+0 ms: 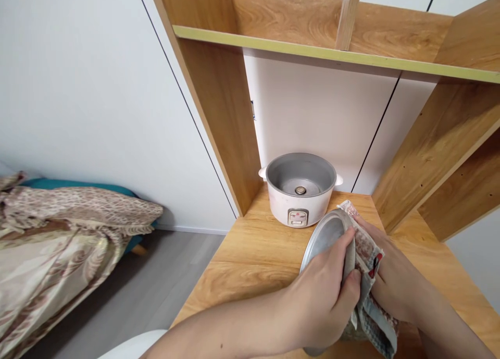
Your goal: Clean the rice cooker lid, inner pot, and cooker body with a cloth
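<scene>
A round grey metal pot (325, 233) is tipped on its side above the wooden desk, its rim towards the left. My left hand (326, 291) grips it by the edge, fingers and thumb closed, and covers much of it. A patterned cloth (365, 239) with a small red tag lies against the pot's right side and hangs down. My right hand (394, 275) presses this cloth to the pot; most of its fingers are hidden behind the cloth. Just beyond stands a white rice cooker (275, 202), lidless, its grey inside and round centre plate showing.
The wooden desk (234, 270) bears the cooker, with upright panels and a yellow-edged shelf (292, 46) above. A patterned cover (78, 213) drapes over teal furniture at left. Grey floor (172, 265) lies between. A white rounded edge (133, 346) shows at the bottom.
</scene>
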### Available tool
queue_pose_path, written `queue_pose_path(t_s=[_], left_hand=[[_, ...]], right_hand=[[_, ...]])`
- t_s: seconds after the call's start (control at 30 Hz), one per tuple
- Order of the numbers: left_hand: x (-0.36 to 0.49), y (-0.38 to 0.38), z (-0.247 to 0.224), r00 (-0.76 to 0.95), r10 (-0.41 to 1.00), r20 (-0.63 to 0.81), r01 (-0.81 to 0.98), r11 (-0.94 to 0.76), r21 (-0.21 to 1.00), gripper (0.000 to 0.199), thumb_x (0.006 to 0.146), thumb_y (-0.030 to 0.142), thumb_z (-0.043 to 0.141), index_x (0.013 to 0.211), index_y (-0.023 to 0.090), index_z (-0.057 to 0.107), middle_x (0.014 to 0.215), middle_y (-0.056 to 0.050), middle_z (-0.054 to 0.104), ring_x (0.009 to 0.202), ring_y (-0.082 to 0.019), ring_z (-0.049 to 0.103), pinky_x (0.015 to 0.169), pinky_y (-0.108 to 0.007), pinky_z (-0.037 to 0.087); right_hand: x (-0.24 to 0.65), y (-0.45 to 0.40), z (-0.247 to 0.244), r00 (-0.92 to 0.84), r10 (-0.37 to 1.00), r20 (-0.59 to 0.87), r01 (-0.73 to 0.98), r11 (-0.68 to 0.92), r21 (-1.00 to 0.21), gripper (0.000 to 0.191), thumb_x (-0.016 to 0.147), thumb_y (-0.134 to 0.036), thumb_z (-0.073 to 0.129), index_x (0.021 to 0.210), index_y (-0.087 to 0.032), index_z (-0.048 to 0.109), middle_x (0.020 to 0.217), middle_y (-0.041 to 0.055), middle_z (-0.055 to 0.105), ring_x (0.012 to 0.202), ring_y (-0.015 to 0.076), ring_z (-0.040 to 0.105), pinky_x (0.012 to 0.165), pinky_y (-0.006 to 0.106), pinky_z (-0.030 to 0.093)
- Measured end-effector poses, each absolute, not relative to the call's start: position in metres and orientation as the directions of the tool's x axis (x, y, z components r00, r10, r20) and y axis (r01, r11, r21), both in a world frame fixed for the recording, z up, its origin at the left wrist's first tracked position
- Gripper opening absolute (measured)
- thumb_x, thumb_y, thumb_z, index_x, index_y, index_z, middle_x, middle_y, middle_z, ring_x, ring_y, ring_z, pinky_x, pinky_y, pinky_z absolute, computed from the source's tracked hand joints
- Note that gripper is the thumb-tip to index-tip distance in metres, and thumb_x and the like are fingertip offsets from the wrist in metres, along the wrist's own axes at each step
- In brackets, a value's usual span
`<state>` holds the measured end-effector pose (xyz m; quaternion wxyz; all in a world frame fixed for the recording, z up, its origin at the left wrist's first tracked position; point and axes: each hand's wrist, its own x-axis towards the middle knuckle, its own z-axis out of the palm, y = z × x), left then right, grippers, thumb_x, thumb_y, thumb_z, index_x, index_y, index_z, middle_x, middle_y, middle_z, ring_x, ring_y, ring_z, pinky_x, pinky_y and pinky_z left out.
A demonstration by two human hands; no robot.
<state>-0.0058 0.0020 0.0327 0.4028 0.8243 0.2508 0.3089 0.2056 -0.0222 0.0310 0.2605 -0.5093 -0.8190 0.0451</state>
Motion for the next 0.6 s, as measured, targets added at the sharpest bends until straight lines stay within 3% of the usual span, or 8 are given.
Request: queue_pose_path(t_s=[0.13, 0.33, 0.6], left_hand=[[-0.007, 0.002, 0.033, 0.689, 0.656, 0.309, 0.17, -0.56, 0.811, 0.069, 0.103, 0.024, 0.047, 0.167, 0.016, 0.023, 0.155, -0.021, 0.055, 0.144, -0.035, 0.055, 0.12, -0.058, 0.046], [-0.009, 0.001, 0.035, 0.699, 0.652, 0.292, 0.186, -0.56, 0.807, 0.068, 0.104, 0.025, 0.045, 0.167, 0.014, 0.022, 0.16, -0.022, 0.05, 0.148, -0.034, 0.05, 0.122, -0.057, 0.044], [-0.009, 0.003, 0.033, 0.687, 0.663, 0.297, 0.164, -0.54, 0.825, 0.07, 0.102, 0.025, 0.049, 0.167, 0.017, 0.024, 0.157, -0.021, 0.054, 0.144, -0.035, 0.055, 0.121, -0.058, 0.046]], right_hand=[[0.207, -0.021, 0.029, -0.352, 0.857, 0.377, 0.801, 0.484, -0.352, 0.082, 0.095, -0.027, 0.054, 0.171, -0.03, 0.022, 0.172, 0.0082, 0.032, 0.156, 0.036, 0.035, 0.122, 0.062, 0.041], [0.206, -0.012, 0.041, -0.324, 0.896, 0.303, 0.804, 0.43, -0.411, 0.066, 0.103, -0.031, 0.044, 0.167, -0.028, 0.032, 0.17, 0.0098, 0.037, 0.156, 0.034, 0.036, 0.122, 0.061, 0.04], [0.206, -0.019, 0.031, -0.354, 0.87, 0.343, 0.824, 0.464, -0.326, 0.074, 0.099, -0.027, 0.047, 0.17, -0.026, 0.025, 0.173, 0.0094, 0.031, 0.159, 0.034, 0.029, 0.122, 0.061, 0.04]])
